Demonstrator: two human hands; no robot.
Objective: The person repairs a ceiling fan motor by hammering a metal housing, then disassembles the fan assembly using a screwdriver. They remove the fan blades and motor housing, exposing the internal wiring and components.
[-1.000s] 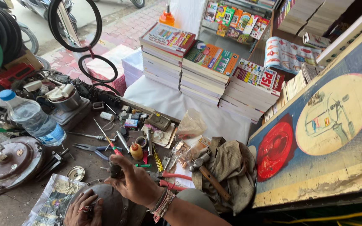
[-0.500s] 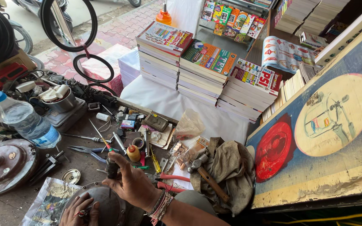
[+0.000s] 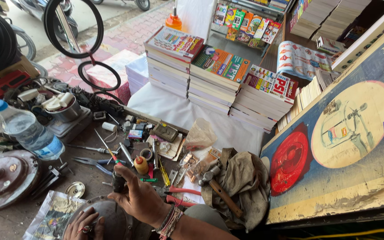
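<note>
Although most of the view is filled by stock rather than work, the stacks of books (image 3: 210,75) are seen laid flat on a white cloth (image 3: 170,106), covers up, presumably so that they can be read by passers-by on the paved street beyond. A painted board (image 3: 347,133) is propped along the right edge. The dusty bench (image 3: 90,178) is strewn with tools kept within reach: a hammer (image 3: 216,186) laid on a rag (image 3: 245,178), pliers (image 3: 94,162), a water bottle (image 3: 25,129). At the near edge a rounded metal casing (image 3: 107,218) is steadied by the left hand (image 3: 83,224), fingers spread flat on it. The right hand (image 3: 141,198) is closed around a dark screwdriver handle (image 3: 118,182), held upright over the casing so that pressure can be applied downward.
</note>
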